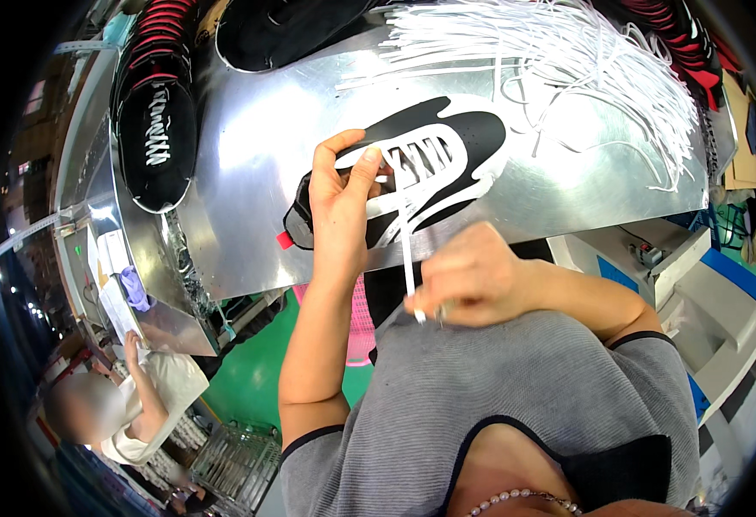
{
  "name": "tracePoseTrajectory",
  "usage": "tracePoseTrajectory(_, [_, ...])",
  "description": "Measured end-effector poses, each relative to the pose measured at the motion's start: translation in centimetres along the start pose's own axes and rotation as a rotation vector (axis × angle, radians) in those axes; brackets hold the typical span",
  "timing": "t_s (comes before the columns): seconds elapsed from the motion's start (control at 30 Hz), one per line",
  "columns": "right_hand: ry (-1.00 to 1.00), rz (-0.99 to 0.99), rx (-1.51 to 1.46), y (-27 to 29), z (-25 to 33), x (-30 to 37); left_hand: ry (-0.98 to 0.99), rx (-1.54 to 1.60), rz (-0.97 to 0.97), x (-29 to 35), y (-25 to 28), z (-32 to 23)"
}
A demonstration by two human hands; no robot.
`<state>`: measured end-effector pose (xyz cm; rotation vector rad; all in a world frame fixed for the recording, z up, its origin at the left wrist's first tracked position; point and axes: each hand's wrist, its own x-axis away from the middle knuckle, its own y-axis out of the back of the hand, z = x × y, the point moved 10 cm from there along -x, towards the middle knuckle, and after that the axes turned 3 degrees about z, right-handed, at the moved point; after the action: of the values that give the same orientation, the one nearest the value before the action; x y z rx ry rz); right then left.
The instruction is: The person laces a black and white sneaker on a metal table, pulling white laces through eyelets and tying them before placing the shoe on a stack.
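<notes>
A flat black-and-white shoe upper (486, 132) lies on the metal tabletop, its toe pointing to the upper right and a small red tab at its heel end. My left hand (341, 207) grips it at the collar opening, thumb and fingers near the top eyelets. White lacing crosses its throat in several rows. From there one white shoelace (407, 250) runs taut toward me. My right hand (472, 280), slightly blurred, pinches that lace close to its end, in front of the table's near edge.
Many loose white laces (567, 52) are heaped at the far right of the metal table (248, 198). Stacked black-and-red uppers (155, 155) stand at left, with another black upper (266, 34) behind. A beige machine (714, 314) is at right. Another person (167, 379) works at lower left.
</notes>
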<state>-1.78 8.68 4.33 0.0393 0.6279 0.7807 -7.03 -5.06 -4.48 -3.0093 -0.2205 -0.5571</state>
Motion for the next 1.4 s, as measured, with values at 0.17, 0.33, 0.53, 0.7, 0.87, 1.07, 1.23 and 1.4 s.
tracePoseTrajectory(0.17, [-0.304,-0.14,0.094,1.3,-5.2,1.3,-0.044,-0.058,0.003,0.5,-0.6,-1.6])
tracePoseTrajectory(0.33, [-0.166,-0.049,-0.087,-0.6,-2.4,1.6,-0.073,-0.125,-0.059,0.3,1.2,-0.9])
tracePoseTrajectory(0.53, [-0.098,-0.021,-0.102,-2.0,-0.3,1.3,-0.04,-0.14,-0.114,0.1,1.5,-0.6])
tracePoseTrajectory(0.7, [-0.557,-0.247,-0.047,-0.2,-6.8,2.8,-0.033,-0.16,-0.061,0.2,0.7,-1.2])
tracePoseTrajectory(0.87, [-0.585,-0.315,-0.244,2.6,-6.5,4.1,-0.212,-0.455,0.094,4.5,0.6,-3.1])
tracePoseTrajectory(1.07, [-0.848,-0.232,-0.071,1.8,-8.2,3.6,-0.318,-0.754,0.02,7.6,-0.4,-2.8])
tracePoseTrajectory(1.23, [-0.746,-0.338,0.115,1.5,-8.8,3.1,-0.347,-0.837,-0.023,7.4,-0.5,-3.8])
tracePoseTrajectory(1.4, [-0.759,-0.429,0.186,1.6,-8.0,3.9,-0.413,-0.858,-0.013,7.6,-1.1,-3.8])
